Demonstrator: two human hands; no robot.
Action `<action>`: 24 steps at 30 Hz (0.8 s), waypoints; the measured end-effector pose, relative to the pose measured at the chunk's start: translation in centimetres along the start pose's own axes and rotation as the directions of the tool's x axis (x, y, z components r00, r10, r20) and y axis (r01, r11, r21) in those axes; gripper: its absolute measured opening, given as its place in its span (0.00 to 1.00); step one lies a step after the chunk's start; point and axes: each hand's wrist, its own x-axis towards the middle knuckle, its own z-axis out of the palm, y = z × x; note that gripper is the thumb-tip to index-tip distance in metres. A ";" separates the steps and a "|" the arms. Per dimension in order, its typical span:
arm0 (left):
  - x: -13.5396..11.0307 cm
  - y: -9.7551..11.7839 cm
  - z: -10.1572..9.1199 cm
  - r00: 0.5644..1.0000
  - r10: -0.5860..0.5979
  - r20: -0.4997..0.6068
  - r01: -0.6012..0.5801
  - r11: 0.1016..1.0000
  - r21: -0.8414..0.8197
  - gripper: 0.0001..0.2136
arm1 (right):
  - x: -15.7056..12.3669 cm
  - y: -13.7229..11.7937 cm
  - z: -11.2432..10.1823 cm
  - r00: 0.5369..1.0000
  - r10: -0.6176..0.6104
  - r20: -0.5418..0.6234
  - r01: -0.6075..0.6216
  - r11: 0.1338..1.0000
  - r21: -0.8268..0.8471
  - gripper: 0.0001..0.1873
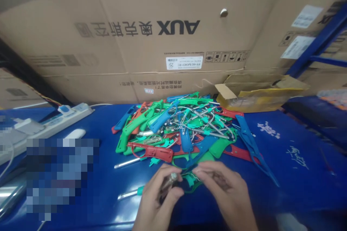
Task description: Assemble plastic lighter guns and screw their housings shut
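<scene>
left hand (155, 196): thumb and forefinger curled round a small silver-ended part (172, 177), gripped between them, low centre, above the table. right hand (226, 186): thumb and forefinger tips nearly together beside a small green part (191, 179); can't tell if they pinch it, blurred there. hands just apart, facing each other.

metal tube with green collar (127, 195) pokes out left of the left hand; can't tell if it's joined to the held part. second metal tube (129, 162) lies just above it, angled.

right behind the hands: heap of lighter parts. red handle shell (153, 152) at near edge, green handle shell (135, 124) on left side, long blue shell (251, 140) sticking out right. white wires (187, 119) and more metal tubes tangled mid-heap.

all on blue tabletop (108, 218). white power strip (58, 124) at left, plugs in it. small open carton (260, 97) with yellow tape, behind heap to the right. back: big cardboard sheet (130, 54), aux print upside down. blue metal frame (318, 43) far right.
</scene>
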 end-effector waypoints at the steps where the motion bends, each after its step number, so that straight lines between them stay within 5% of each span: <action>1: -0.1 0.3 0.1 1.000 0.015 0.010 -0.015 1.000 0.004 0.11 | 0.0 0.0 0.2 1.000 -0.011 0.020 0.011 1.000 -0.002 0.05; 5: -0.3 1.2 0.8 0.995 0.100 0.016 -0.101 0.994 0.047 0.14 | 0.0 0.2 -0.2 0.996 -0.079 0.039 0.077 0.996 0.035 0.05; 14: -0.3 -0.4 0.4 0.995 0.081 0.059 -0.080 0.997 -0.019 0.04 | -0.3 0.2 -0.2 0.990 0.014 0.140 -0.022 0.998 0.062 0.06; 24: -0.2 -0.1 0.5 0.988 0.125 0.088 -0.132 0.988 0.078 0.05 | -0.1 0.3 -0.2 0.977 0.083 0.196 -0.097 0.993 0.062 0.09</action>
